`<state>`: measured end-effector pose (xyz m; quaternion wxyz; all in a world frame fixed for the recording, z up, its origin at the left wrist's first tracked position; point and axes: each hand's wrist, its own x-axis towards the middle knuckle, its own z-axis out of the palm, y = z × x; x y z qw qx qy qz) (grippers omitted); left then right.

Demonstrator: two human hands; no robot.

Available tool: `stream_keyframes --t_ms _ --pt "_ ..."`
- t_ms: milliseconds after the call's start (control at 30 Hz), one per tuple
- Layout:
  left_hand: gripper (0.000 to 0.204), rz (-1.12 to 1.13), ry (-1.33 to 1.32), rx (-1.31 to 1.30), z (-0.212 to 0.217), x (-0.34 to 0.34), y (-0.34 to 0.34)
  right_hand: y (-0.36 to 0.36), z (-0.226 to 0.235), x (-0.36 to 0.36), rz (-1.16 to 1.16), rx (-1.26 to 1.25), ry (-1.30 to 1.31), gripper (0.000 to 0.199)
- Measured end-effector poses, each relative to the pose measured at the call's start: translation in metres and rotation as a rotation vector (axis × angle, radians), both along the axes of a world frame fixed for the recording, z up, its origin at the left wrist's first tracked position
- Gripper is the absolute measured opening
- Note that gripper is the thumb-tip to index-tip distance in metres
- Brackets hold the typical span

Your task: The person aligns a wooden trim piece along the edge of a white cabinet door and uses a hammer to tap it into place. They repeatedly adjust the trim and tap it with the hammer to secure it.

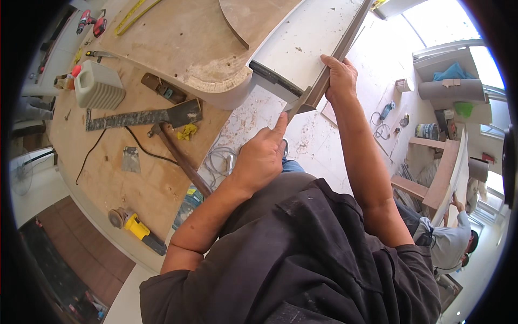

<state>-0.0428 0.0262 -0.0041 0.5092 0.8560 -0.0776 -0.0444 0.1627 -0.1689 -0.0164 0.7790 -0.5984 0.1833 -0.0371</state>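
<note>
The biggest thing is the wooden workbench point(135, 178), which lies to the left of both hands and below them in the picture. On it, up and left of the left hand, a curved plywood panel point(183, 38) rests with its rounded edge toward the person. Just right of this panel is a long white board point(307, 40) with a dark wooden edge strip point(334, 59); this board is the thing that both hands work on. The right hand point(340, 78) is closed around the edge strip, fingers over its top. The left hand point(261, 156) is lower, near the end of the strip, with its index finger stretched up and touching the corner there; it grasps nothing that I can see. Far left of the left hand stands a white plastic canister point(97, 86), and under it lies a metal square ruler point(145, 116). A hammer point(181, 162) lies just left of the left wrist. A yellow power tool point(135, 227) sits at the bench edge, below the left forearm.
</note>
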Motion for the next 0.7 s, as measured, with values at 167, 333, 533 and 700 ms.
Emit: stream_keyframes --t_ms 167,333,533,700 --pt "0.068 -0.04 -0.136 -0.161 -0.009 0.003 0.004 0.012 0.004 -0.006 -0.061 0.101 -0.039 0.044" --pt "0.075 -0.113 0.104 -0.15 0.002 0.007 0.006 0.011 0.001 -0.007 -0.062 0.162 -0.096 0.054" --pt "0.076 -0.128 0.137 -0.129 0.006 0.01 0.004 0.011 -0.002 -0.005 -0.078 0.173 -0.095 0.064" --pt "0.077 -0.175 0.195 -0.082 0.015 0.016 0.004 0.012 0.0 -0.004 -0.085 0.17 -0.09 0.066"
